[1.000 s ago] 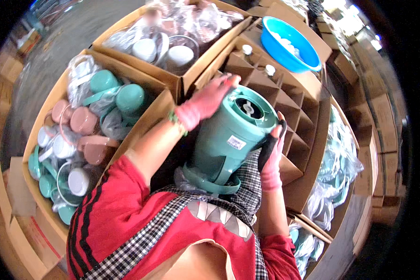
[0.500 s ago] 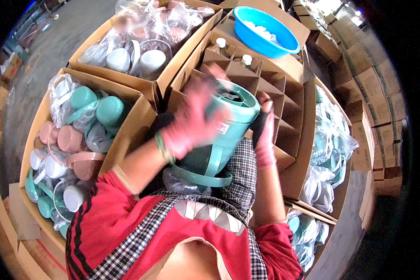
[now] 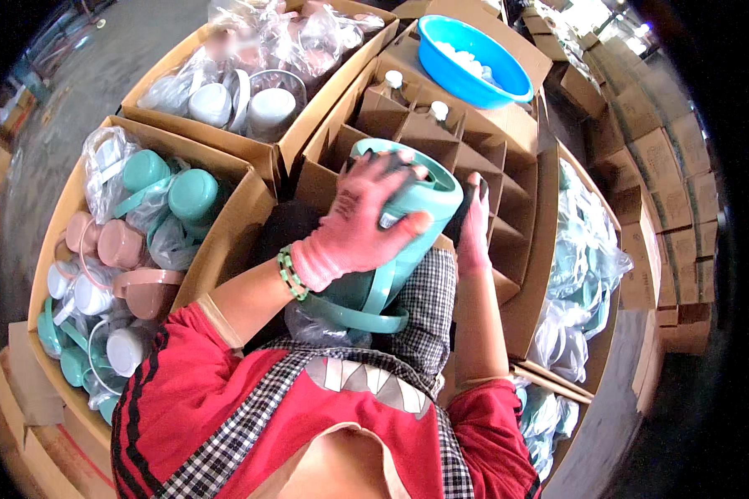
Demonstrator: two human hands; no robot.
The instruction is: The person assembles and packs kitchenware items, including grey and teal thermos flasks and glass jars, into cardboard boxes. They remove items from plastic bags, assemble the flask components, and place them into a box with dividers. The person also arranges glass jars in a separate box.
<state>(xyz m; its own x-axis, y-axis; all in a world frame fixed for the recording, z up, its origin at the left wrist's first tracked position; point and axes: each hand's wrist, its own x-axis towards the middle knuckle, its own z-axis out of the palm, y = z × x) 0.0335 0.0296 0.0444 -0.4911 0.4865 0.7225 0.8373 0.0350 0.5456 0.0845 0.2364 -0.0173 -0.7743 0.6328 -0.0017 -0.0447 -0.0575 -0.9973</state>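
A teal plastic jug (image 3: 408,266) stands tilted on my lap, its ring-shaped top facing up and away. Its teal strap handle hangs by the lower end, near a clear plastic bag (image 3: 320,326). My left hand (image 3: 362,216), in a pink glove with dark fingertips, lies across the top with fingers spread and thumb apart, covering much of the opening. My right hand (image 3: 474,229), gloved alike, presses against the jug's right side and steadies it; part of its fingers is hidden behind the jug.
A divided carton (image 3: 508,179) holding white-capped bottles (image 3: 438,112) stands ahead, with a blue basin (image 3: 508,87) of small white pieces behind. The left carton (image 3: 225,224) holds teal, pink and white parts; another carton (image 3: 287,154) lies beyond. Bagged teal parts (image 3: 582,258) fill one at right.
My left hand, blurred by motion before, has come down onto the jug's top and spread over its opening. The right hand stays at the jug's side.
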